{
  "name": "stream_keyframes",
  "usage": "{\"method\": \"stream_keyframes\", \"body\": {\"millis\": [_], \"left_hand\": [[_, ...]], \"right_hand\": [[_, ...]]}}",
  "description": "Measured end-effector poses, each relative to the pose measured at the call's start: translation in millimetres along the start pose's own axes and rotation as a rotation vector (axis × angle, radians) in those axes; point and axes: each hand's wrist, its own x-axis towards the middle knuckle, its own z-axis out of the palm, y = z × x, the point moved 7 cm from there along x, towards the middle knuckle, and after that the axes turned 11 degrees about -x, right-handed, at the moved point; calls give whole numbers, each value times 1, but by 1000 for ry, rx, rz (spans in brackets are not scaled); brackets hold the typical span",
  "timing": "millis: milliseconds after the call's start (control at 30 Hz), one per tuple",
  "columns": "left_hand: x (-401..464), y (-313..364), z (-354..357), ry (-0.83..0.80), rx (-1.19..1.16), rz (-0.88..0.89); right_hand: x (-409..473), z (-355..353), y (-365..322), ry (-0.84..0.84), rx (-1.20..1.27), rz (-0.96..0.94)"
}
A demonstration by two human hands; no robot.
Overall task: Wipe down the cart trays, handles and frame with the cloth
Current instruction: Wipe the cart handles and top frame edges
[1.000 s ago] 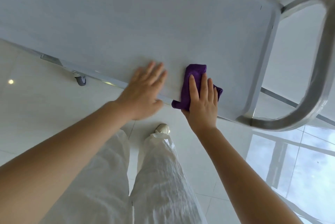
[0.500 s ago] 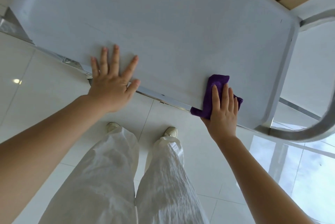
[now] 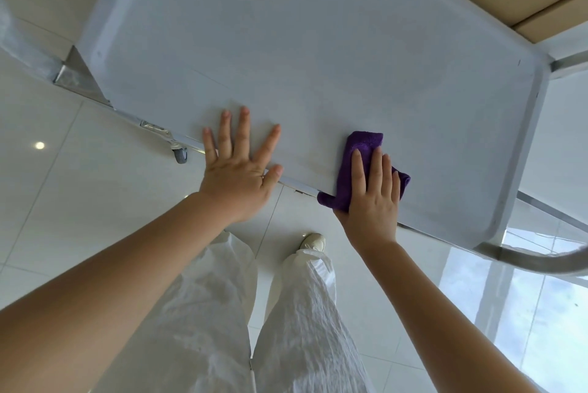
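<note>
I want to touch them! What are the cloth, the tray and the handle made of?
Cloth: fuzzy purple fabric, probably microfibre, with soft nap. Tray: smooth, matte pale grey, painted metal or plastic; can't tell. Handle: shiny silver tube, likely steel.

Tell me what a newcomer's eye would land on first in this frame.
First the purple cloth, the one strong colour, pressed flat under the right hand at the near edge of the pale grey cart tray. Next the left hand, spread flat on the same edge just to its left. Then the curved metal handle at lower right.
</note>
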Motion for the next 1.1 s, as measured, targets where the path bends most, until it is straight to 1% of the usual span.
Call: {"method": "stream_keyframes", "body": {"millis": [333,500,633,700,733,800,867,900,967,1100], "left_hand": [[0,-4,-2,56,-32,62],[0,-6,0,25,-67,88],[2,-6,-1,-38,-99,108],[-1,-11,-10,-45,-166,161],[-3,-18,-18,-11,-215,200],[-5,-42,-44,175,-281,246],[-8,-81,-67,368,-258,167],[-9,-100,-75,417,-236,116],[-10,-120,-82,449,-206,83],[-10,-121,-79,444,-199,129]], "right_hand": [[22,-11,-54,1,-6,7],[31,-15,-80,-17,-15,37],[35,-15,-80,10,-2,35],[34,-15,-79,3,4,22],[33,-15,-79,1,7,18],[32,-16,-78,2,10,18],[31,-17,-77,-3,15,23],[31,-18,-76,-3,11,27],[30,-19,-76,-3,6,31],[32,-20,-81,-1,26,17]]}}
